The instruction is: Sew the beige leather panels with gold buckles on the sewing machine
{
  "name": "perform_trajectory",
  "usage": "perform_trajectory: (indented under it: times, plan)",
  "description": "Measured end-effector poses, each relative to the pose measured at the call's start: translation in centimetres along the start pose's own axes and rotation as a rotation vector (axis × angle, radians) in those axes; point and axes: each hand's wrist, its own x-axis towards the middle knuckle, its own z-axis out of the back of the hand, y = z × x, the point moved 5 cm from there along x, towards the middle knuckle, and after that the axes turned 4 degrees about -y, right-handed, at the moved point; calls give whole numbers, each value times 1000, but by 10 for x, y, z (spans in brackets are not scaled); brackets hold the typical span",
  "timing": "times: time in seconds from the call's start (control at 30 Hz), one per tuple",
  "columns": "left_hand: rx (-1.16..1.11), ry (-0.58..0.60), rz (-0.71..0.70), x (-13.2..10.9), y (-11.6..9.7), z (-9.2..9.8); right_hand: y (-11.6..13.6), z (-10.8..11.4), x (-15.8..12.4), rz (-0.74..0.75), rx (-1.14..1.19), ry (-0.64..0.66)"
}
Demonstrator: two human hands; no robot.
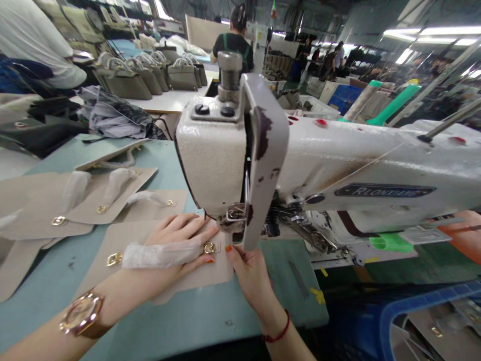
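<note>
A beige bag panel (210,273) lies flat on the table, its right edge under the head of a white sewing machine (210,145). My left hand (171,233) rests on the panel, fingers stretched out, beneath a handle (161,255) wrapped in white film. Gold fittings (114,258) hold the handle's ends. Beside the presser foot, my right hand (250,273) is closed at the panel's right edge, thumb and fingers pinching it. The machine head hides part of the sewing spot.
More beige panels with wrapped handles (75,190) overlap on the table (150,155) at left. A blue bin (387,321) holding panels stands at lower right. Finished bags (128,80) line a table behind. Another person's hand (464,230) shows at the right edge; others work farther back.
</note>
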Motion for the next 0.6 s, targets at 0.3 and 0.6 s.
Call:
perform_trajectory:
  times: [0.3, 0.6]
  plan:
    - [-58, 54, 56, 8, 6, 1, 11, 2, 8, 39, -4, -62]
    - [-159, -122, 82, 0, 15, -2, 20, 4, 5, 92, -69, -83]
